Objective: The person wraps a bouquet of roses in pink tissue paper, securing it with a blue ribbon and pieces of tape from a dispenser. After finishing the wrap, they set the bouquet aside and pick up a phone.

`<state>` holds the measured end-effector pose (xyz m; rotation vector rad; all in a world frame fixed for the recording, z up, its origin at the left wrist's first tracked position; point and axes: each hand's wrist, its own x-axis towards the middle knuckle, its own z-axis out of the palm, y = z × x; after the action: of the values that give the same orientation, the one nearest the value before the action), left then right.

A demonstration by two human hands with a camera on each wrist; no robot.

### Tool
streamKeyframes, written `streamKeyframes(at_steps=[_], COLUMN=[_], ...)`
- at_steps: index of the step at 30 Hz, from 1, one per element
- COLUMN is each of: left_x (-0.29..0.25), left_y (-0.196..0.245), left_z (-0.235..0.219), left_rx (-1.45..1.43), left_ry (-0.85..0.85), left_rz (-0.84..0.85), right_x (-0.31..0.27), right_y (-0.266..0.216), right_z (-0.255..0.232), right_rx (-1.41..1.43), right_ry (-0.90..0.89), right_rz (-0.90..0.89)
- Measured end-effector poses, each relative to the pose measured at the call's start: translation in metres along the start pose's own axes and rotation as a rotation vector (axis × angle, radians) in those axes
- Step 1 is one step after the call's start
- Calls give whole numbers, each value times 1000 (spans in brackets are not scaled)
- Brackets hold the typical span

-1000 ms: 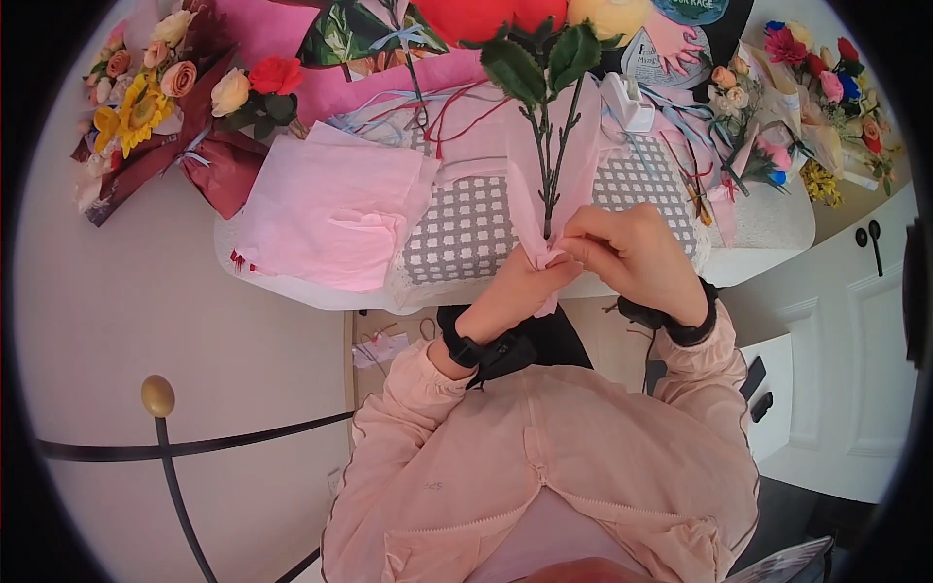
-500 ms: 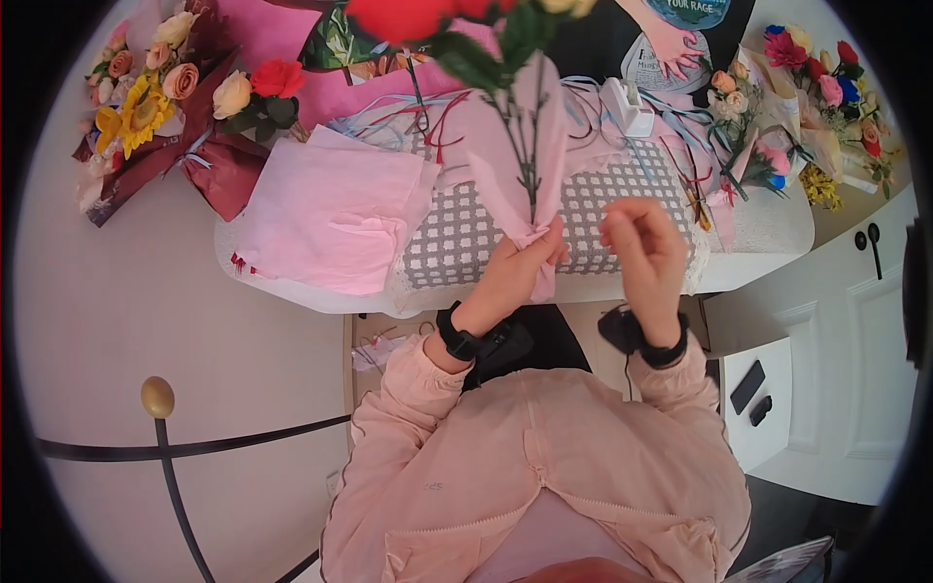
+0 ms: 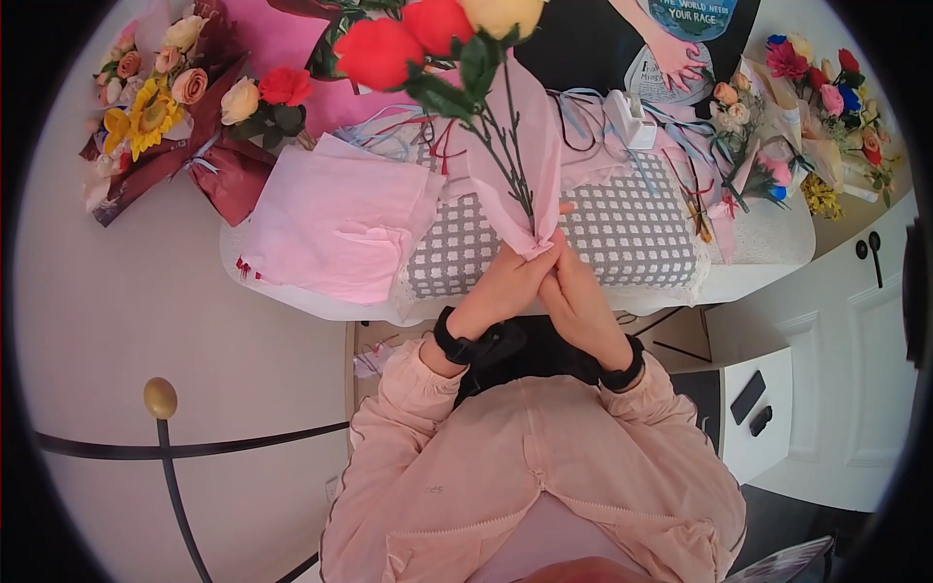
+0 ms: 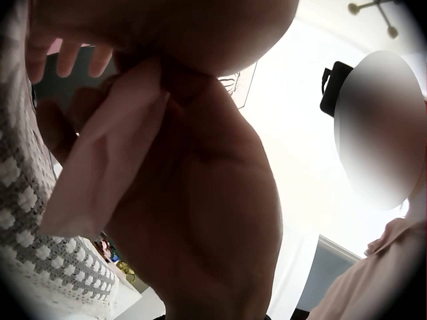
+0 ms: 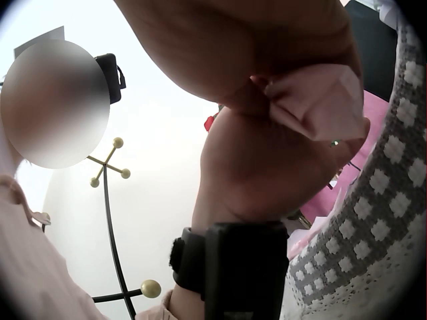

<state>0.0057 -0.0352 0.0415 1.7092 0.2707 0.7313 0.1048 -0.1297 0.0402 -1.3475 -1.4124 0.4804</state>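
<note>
Pink wrapping paper [image 3: 520,185] stands around the green stems of a small bouquet with red roses [image 3: 381,53] and a cream rose [image 3: 501,12]. Its gathered base is gripped by the left hand [image 3: 505,284]. Against that base and the left hand's fingers lies the right hand [image 3: 585,303], its fingers partly hidden behind the paper. From between the two hands the paper's tail [image 4: 107,153] sticks out in the left wrist view; the right wrist view shows the same tail [image 5: 320,103] below the palms.
Stacked pink sheets [image 3: 326,219] lie left on the checked cloth [image 3: 632,233]. Ribbons, scissors and a white dispenser [image 3: 632,121] are behind. Wrapped bouquets stand at the far left [image 3: 219,185] and right [image 3: 802,136]. A phone [image 3: 748,396] lies on a white surface at the right.
The right hand, apart from the paper half a second ago, has come back to its base beside the left hand. The bouquet's flowers have tilted leftward and lowered into view.
</note>
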Motion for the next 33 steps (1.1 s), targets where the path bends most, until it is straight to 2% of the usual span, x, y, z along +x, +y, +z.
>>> streamKeyframes(at_steps=[2,4,5,7,10,11,13,16,19,23,28,31,33], left_x=[-1,-5,-8,-15,-20,-21,-19,-16,-13,-10,-10,-9,-8], left_y=[-3,6,9,3,-7,-9,-7,-7,-9,-11,-4,-4,-5], left_z=[-4,-9,-11,-20,-36,-39,-37,-34,-35,-40,-35,-35,-34], left_rx=[62,16,-8,-171,-404,-481,-448,-502,-510,-586,-588,-569,-598], left_ry=[-14,-94,-133,-233,-325,-346,-308,-284,-276,-319,-221,-205,-199], left_rz=[14,-66,-106,-130,-140,-143,-116,-124,-137,-261,-284,-282,-297], right_x=[-2,-4,-5,-7,-9,-9,-10,-8,-10,-10,-6,-4,-1], right_y=[1,3,3,4,1,3,7,2,5,14,14,0,6], right_z=[0,-4,-3,-1,-8,-7,-1,-3,-3,-4,-13,-18,-19], right_rx=[15,30,87,196,546,569,617,508,518,570,636,958,972], right_ry=[-70,-179,-142,-75,-197,-190,-177,-174,-192,-243,-360,-348,-401], right_rz=[72,174,141,74,271,255,230,207,270,274,302,446,401])
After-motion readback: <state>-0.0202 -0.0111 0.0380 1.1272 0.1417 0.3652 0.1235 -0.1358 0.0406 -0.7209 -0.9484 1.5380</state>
